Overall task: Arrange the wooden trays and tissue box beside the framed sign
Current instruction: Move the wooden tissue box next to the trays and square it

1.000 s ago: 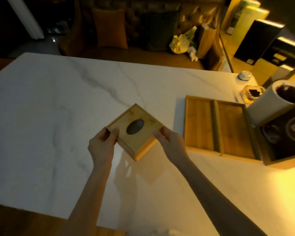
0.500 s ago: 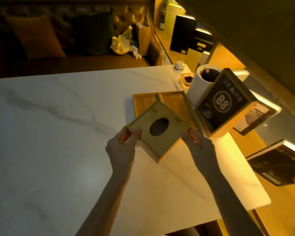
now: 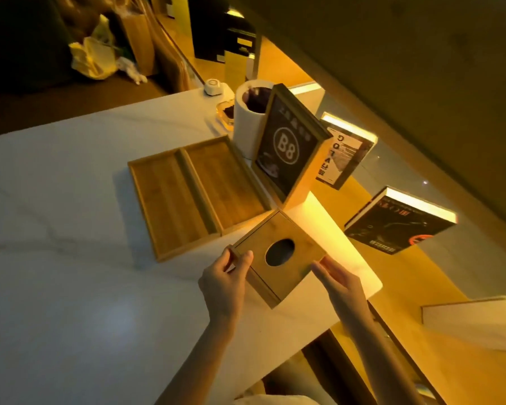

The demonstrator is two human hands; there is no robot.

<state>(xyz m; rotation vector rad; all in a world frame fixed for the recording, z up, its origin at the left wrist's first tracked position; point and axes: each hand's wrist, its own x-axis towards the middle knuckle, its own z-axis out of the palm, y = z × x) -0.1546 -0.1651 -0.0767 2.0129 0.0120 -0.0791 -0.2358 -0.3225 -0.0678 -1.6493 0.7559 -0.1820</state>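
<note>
The left hand (image 3: 227,280) and the right hand (image 3: 338,277) pinch the wooden tissue box (image 3: 278,254) by two corners, low over the white marble table (image 3: 70,258). At 11 o'clock lie the two trays (image 3: 196,191). At 12 o'clock stands the framed sign (image 3: 288,147). The room glows yellow.

Left hand (image 3: 224,280) gripping, right hand (image 3: 338,277) seemingly too

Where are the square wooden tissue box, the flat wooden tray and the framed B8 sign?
Square wooden tissue box (image 3: 278,255): head view, lid.
Flat wooden tray (image 3: 170,206): head view, left compartment floor.
Framed B8 sign (image 3: 287,147): head view, circled lettering.
</note>
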